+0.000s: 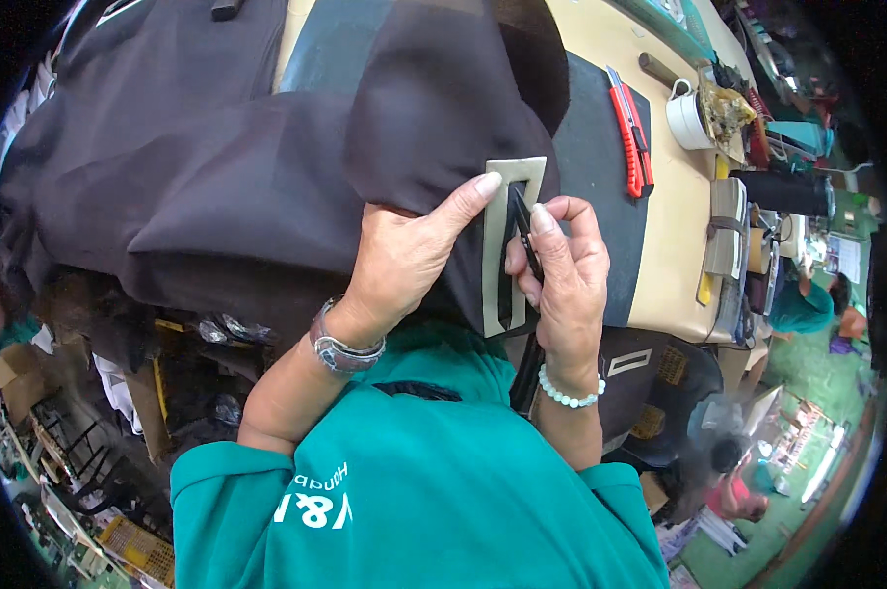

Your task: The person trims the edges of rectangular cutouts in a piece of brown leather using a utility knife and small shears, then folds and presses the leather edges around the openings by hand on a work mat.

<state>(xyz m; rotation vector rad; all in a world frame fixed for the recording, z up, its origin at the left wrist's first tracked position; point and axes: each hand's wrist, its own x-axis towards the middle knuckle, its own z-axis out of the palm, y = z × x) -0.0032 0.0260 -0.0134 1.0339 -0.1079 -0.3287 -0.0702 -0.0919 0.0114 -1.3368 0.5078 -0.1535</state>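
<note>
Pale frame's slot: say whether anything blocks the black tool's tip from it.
Nothing visible: the black tool, in the right hand, has its tip at the slot. The left hand has its thumb on the pale frame, beside the slot.

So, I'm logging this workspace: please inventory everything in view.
Table: one, cream, upper right
Mat: one, dark, on table
Cloth: count unclear, dark brown, left to centre
Frames: two, beige, centre and lower right
Pointed tool: one, black, at centre
Cutter: one, red, on mat
Mug: one, white, table's right
People: several, green or pink tops, background
Clutter: uncountable, mixed, rim
Shirt: one, green, lower centre
Wristbands: two, silvery and pale, wrists
Left grip: one, bare, on frame
Right grip: one, bare, holding tool
</note>
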